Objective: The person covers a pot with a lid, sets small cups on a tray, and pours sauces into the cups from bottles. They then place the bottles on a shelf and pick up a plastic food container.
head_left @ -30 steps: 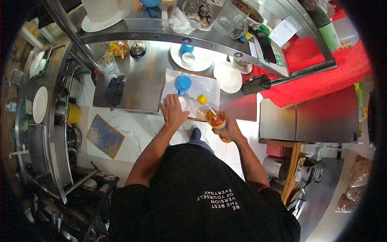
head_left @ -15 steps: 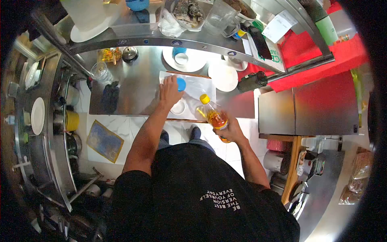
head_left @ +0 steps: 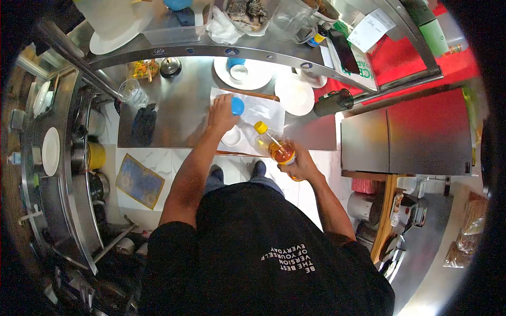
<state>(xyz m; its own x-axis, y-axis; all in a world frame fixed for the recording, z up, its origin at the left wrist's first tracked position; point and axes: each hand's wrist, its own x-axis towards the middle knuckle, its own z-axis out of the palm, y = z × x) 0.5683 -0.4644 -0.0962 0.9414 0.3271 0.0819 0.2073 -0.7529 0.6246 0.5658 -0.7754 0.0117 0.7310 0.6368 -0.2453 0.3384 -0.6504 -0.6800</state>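
Observation:
My left hand [head_left: 222,112] is closed on the left side of a blue cup [head_left: 237,106] over white paper [head_left: 261,109] on the steel counter. A small white bowl [head_left: 231,137] sits just below that hand, at the paper's near edge. My right hand [head_left: 299,164] grips a clear bottle [head_left: 281,151] with a yellow cap and amber liquid. The bottle leans up and left, its cap over the paper's right part. Beyond the paper is a round white plate [head_left: 255,77] with a small white dish [head_left: 239,72] and another blue item on it.
To the right lie another white plate [head_left: 294,95] and a dark glass [head_left: 333,102]. Clear glasses [head_left: 133,93], a dark cloth [head_left: 143,125] and a metal pot [head_left: 170,67] stand at the left. An overhead shelf [head_left: 211,56] crosses above the counter's back.
My left hand has left the small white bowl and moved up to the blue cup. My right hand still holds the bottle, nearly in place.

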